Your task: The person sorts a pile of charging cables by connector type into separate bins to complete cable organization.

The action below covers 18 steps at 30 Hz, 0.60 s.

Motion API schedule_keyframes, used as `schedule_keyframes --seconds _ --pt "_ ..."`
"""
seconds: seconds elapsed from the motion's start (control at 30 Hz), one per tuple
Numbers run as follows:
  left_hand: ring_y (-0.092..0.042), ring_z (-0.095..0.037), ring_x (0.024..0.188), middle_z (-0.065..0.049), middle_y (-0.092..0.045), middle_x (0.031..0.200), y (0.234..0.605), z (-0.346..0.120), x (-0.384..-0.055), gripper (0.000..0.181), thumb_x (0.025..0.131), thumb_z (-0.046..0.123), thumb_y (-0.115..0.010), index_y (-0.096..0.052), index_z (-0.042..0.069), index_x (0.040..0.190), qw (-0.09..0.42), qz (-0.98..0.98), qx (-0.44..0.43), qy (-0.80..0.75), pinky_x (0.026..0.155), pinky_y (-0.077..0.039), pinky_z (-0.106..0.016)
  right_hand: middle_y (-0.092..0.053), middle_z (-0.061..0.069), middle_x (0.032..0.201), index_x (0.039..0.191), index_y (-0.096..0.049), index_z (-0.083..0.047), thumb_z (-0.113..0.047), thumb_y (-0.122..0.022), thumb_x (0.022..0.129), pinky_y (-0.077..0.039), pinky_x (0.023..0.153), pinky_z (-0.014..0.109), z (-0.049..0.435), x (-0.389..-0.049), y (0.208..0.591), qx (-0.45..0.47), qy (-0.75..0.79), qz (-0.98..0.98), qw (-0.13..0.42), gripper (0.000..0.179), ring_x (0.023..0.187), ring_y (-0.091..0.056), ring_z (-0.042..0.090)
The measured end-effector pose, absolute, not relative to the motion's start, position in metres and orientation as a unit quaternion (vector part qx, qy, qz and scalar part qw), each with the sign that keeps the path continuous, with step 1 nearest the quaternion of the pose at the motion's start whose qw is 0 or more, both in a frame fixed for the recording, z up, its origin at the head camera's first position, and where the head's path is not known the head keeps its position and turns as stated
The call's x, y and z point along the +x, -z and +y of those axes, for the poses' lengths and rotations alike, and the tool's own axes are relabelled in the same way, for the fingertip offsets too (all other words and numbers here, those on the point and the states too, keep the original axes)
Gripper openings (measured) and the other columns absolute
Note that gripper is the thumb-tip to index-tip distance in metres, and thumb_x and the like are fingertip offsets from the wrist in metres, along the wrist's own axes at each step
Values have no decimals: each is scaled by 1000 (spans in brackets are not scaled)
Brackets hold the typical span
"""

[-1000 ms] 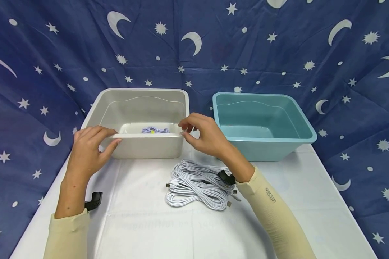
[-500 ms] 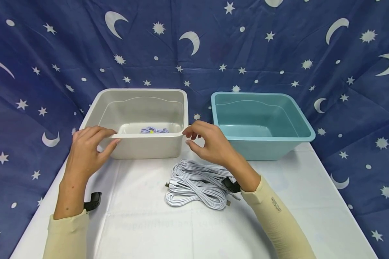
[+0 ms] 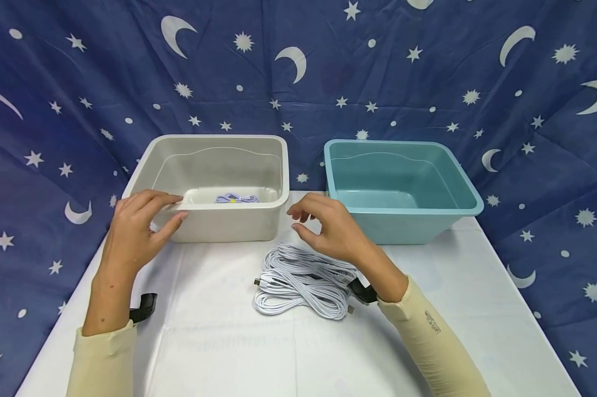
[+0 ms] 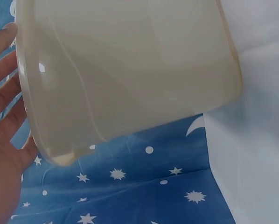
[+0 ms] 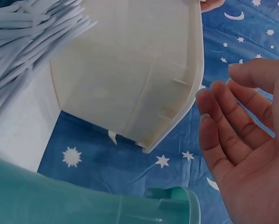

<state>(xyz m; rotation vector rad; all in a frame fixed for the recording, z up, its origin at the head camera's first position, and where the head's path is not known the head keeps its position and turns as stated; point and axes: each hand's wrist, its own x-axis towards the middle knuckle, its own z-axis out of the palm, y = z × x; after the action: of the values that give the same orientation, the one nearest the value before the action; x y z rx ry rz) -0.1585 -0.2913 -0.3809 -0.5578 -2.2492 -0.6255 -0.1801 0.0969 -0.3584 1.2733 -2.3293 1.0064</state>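
Head view: your left hand (image 3: 134,231) holds the near rim of the grey bin (image 3: 224,223) between thumb and fingers; a lilac cable bundle (image 3: 246,199) lies on the bin's floor. Your right hand (image 3: 330,229), relaxed and free, hovers just beside the bin's right corner, above the white-covered desk (image 3: 219,347) with its coiled white cables (image 3: 303,295). Left wrist view: your fingers spread along the rim. Right wrist view: your fingers curve loosely; the teal bin (image 5: 60,200) occupies the lower left.
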Motion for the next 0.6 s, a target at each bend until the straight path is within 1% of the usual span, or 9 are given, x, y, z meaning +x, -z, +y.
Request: schedule_keyframes --seconds 0.13,0.27,0.33,0.43,0.53,0.6 --pt "-63 -29 97 -5 -70 102 380 -288 -159 33 77 18 -85 -76 11 109 360 -875 -222 236 79 -38 -48 -67 0 97 106 -69 -11 -5 -67 88 -54 76 30 102 -178 362 439 -348 -815 148 19 84 -63 15" --pt "-63 -29 98 -5 -70 103 379 -285 -159 32 79 19 -84 -76 12 109 358 -875 -227 233 80 -39 -48 -68 0 97 106 -69 -12 -5 -67 88 -55 77 33 108 -176 367 433 -342 -821 144 19 85 -63 14" --pt "-63 -30 98 -4 -70 102 379 -283 -160 32 78 19 -85 -76 12 108 363 -871 -230 237 81 -40 -49 -68 0 98 106 -69 -12 -6 -68 88 -55 78 33 110 -174 369 429 -334 -827 143 19 87 -63 14" --pt "-63 -31 97 -5 -70 101 378 -279 -161 33 77 19 -84 -76 11 108 368 -865 -240 244 84 -41 -50 -68 0 100 106 -69 -13 -9 -69 88 -54 81 31 114 -172 372 424 -320 -836 140 18 90 -63 14" --pt "-62 -31 97 -6 -70 102 377 -273 -162 32 78 19 -83 -76 10 108 366 -860 -255 247 87 -41 -50 -67 -2 101 106 -68 -14 -10 -70 89 -53 83 28 117 -169 375 421 -305 -844 134 18 93 -62 12" --pt "-62 -30 96 -6 -70 102 375 -269 -163 31 78 18 -82 -76 10 108 363 -858 -265 250 86 -40 -50 -66 -3 102 106 -68 -14 -10 -70 88 -53 83 27 120 -168 377 419 -298 -848 131 18 93 -62 12"
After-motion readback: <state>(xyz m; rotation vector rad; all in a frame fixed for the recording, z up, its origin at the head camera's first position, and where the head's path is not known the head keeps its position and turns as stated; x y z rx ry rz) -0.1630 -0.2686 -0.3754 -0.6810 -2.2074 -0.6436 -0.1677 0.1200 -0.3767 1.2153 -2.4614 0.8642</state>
